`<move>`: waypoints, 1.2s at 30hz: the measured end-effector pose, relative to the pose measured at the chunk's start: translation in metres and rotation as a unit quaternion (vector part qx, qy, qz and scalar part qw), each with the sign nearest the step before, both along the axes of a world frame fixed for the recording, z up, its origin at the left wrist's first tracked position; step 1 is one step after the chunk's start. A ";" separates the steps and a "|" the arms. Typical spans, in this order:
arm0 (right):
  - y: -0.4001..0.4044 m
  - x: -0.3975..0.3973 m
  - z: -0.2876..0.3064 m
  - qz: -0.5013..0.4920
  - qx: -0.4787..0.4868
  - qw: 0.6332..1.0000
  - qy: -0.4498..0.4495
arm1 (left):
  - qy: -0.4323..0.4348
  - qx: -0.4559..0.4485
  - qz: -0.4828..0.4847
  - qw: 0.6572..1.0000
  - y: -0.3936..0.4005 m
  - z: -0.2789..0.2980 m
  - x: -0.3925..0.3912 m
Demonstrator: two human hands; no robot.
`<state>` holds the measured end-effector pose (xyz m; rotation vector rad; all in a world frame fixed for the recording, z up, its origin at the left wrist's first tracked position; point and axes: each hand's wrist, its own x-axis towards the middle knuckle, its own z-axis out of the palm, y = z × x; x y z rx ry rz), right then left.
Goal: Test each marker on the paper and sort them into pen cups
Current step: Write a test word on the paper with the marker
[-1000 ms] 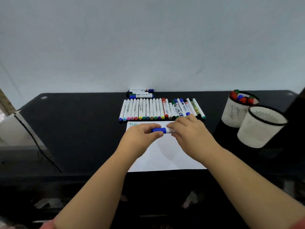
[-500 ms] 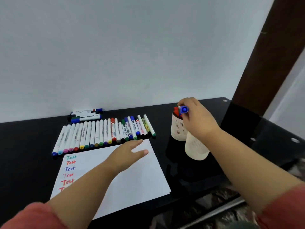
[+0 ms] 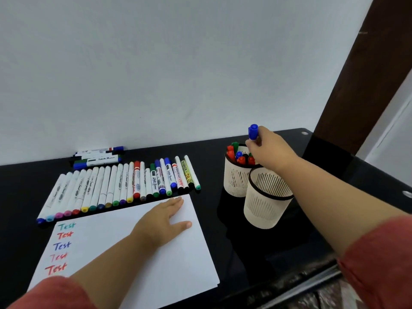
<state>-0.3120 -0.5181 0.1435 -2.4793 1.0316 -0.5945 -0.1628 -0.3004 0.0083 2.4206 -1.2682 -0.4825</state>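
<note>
Blue-capped marker [image 3: 253,131] held upright, cap up, pinched in the right hand [image 3: 270,151] directly above the far pen cup [image 3: 236,178], already stocked with red, green and blue markers. Nearer pen cup [image 3: 266,202] just beside it, touching (contents not visible). Left hand [image 3: 161,220] flat on the white paper [image 3: 178,264], fingers straight, gripping nothing. "Test" written five times down the sheet's left edge. Row of markers [image 3: 120,186] beyond the paper on the black table [image 3: 26,181].

right hand [image 3: 270,149] holding blue marker [image 3: 253,131] (above far cup [image 3: 236,179])
</note>
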 end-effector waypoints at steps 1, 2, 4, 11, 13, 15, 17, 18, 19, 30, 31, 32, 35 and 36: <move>-0.002 0.003 -0.001 -0.005 0.004 1.000 0.014 | -0.005 -0.004 0.000 1.000 0.000 -0.002 0.000; -0.003 0.005 -0.003 -0.010 0.006 0.999 0.032 | -0.009 -0.008 0.000 1.000 0.000 -0.003 0.000; -0.004 0.008 -0.005 -0.014 0.010 0.998 0.058 | -0.013 -0.014 0.000 1.000 0.001 -0.005 0.001; -0.007 0.010 -0.009 0.005 0.017 1.000 0.017 | -0.018 -0.020 -0.002 1.000 0.001 -0.005 0.001; -0.008 0.010 -0.009 0.008 0.008 1.000 0.020 | -0.016 -0.023 0.000 1.000 0.001 -0.006 0.001; -0.008 0.011 -0.008 0.010 0.003 0.999 0.045 | -0.013 -0.022 0.002 1.000 0.002 -0.006 0.001; -0.009 0.013 -0.006 0.012 -0.001 0.997 0.077 | -0.011 -0.020 0.002 1.000 0.001 -0.006 0.001; -0.009 0.014 -0.006 0.011 -0.001 0.996 0.087 | -0.012 -0.018 0.002 1.000 0.001 -0.006 0.001; -0.009 0.015 -0.005 0.010 0.000 0.996 0.094 | -0.013 -0.015 0.002 1.000 0.001 -0.006 0.001; 0.017 0.012 0.004 0.017 -0.063 0.997 0.035 | 0.042 0.007 0.014 0.999 -0.001 0.012 -0.001; 0.024 0.013 0.007 0.030 -0.073 0.996 0.034 | 0.060 -0.006 0.023 0.998 0.000 0.017 -0.002; 0.030 0.014 0.007 0.045 -0.080 0.995 0.038 | 0.080 -0.022 0.032 0.996 0.001 0.021 -0.002; 0.049 0.024 0.009 0.097 -0.093 0.989 0.062 | 0.122 -0.060 0.056 0.989 0.008 0.033 0.000; 0.057 0.031 0.009 0.115 -0.095 0.986 0.076 | 0.119 -0.063 0.062 0.989 0.012 0.036 0.003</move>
